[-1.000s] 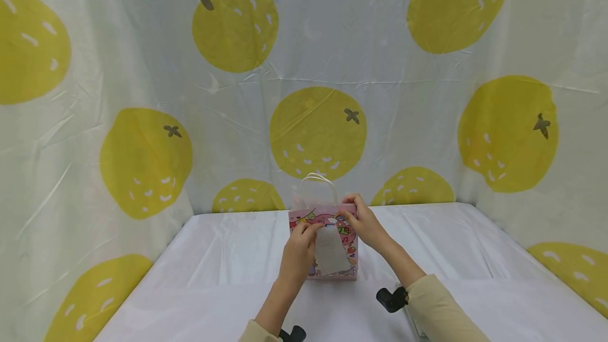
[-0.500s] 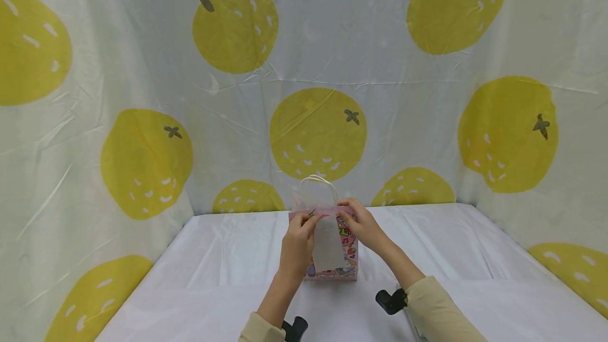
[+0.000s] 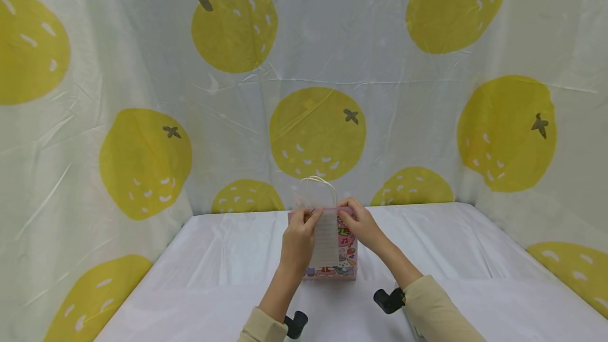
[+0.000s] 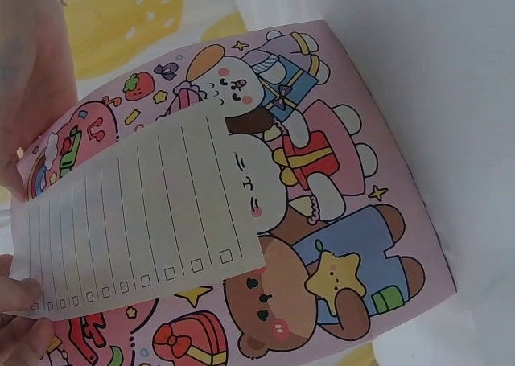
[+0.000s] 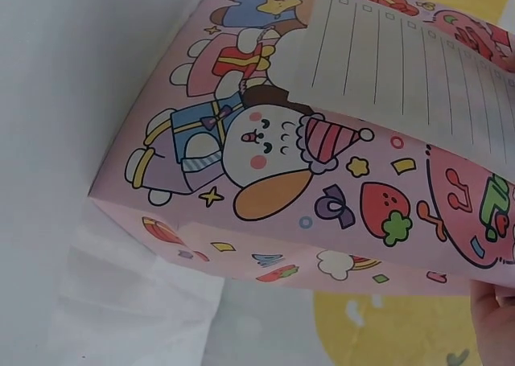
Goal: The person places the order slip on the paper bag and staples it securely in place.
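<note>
Where the lined sheet [image 3: 326, 244] is held over the printed front of the pink bag [image 3: 349, 257], its upper edge is pinched by the left hand [image 3: 299, 237]. The bag's upper rim is pinched by the right hand [image 3: 364, 227]. The bag is stood upright on the white surface [image 3: 228, 263], backed by a fruit-patterned curtain [image 3: 389, 99].

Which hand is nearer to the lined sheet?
Left. The left hand pinches the lined sheet near its top; the right hand holds the bag at its top, beside the sheet.
</note>
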